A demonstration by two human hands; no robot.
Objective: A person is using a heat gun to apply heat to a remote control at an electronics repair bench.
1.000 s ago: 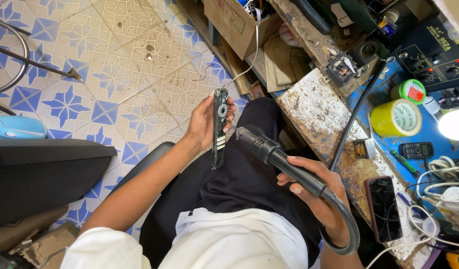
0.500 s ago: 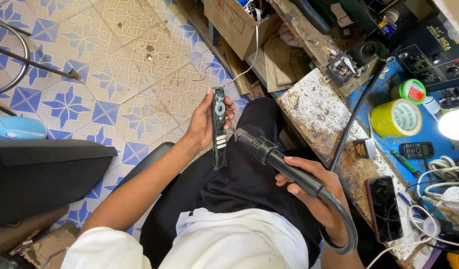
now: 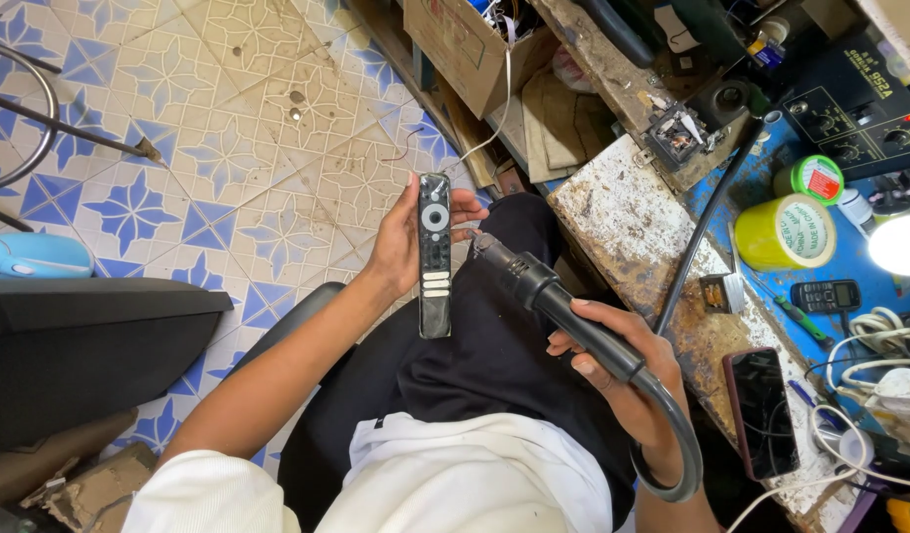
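Seated, looking down over my lap. My left hand (image 3: 400, 242) holds a remote (image 3: 434, 255) out over my thigh, face up, long axis running away from me; fingers curl round its far edge, thumb side hidden behind the body, so the grip is closed on it along the upper half. My right hand (image 3: 623, 370) is wrapped shut round the handle of a hot-air wand (image 3: 534, 281), hose (image 3: 672, 434) looping back past my wrist. The nozzle points at the remote's right edge near the top, just beside it; I cannot tell whether it touches. The remote looks slim, light, stiff: a glossy black plastic shell, likely slick, with a round ring pad and pale buttons. Judgement: thin plastic will soften or warp under heat, so best held by the long edges, fingers kept off the side the nozzle faces. The lower half hangs free, unsupported. The wand seems heavier at the front, and the stiff hose would tug at it; gripping mid-handle appears to steady it. To my right, a worn bench (image 3: 623, 217) with a dark phone (image 3: 766, 410), a yellow tape roll (image 3: 786, 232), a lit lamp (image 3: 899, 245). Patterned tile floor (image 3: 228, 128) below.
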